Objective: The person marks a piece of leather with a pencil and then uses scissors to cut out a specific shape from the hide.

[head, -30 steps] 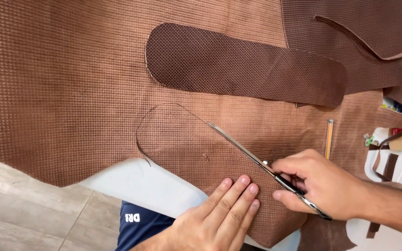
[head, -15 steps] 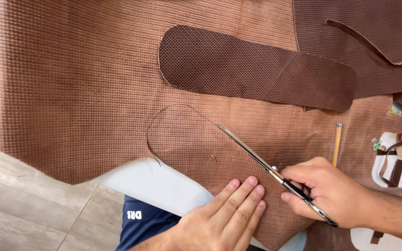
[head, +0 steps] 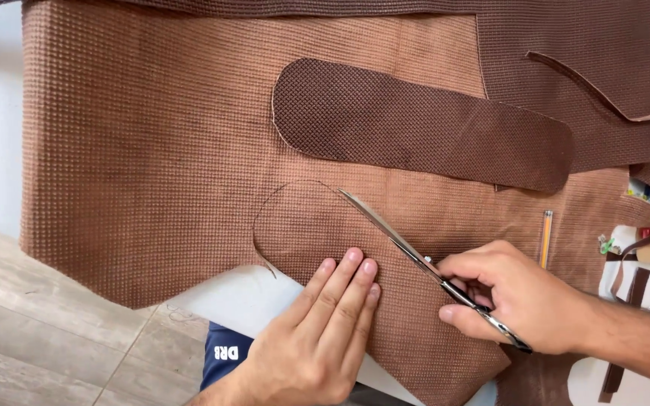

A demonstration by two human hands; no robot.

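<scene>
One brown textured sheet, one dark cut-out sole piece lying on it.
I saw two hands: left hand lay flat, fingers together, pressing the sheet; right hand was closed around one pair of scissors, blades parted on the traced curve. One pencil lay just beside.

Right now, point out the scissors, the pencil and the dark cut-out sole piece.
scissors (head: 385, 229): head view, on the blades over the brown sheet.
pencil (head: 545, 238): head view, mid-shaft.
sole piece (head: 423, 124): head view, centre of its dark textured face.
</scene>
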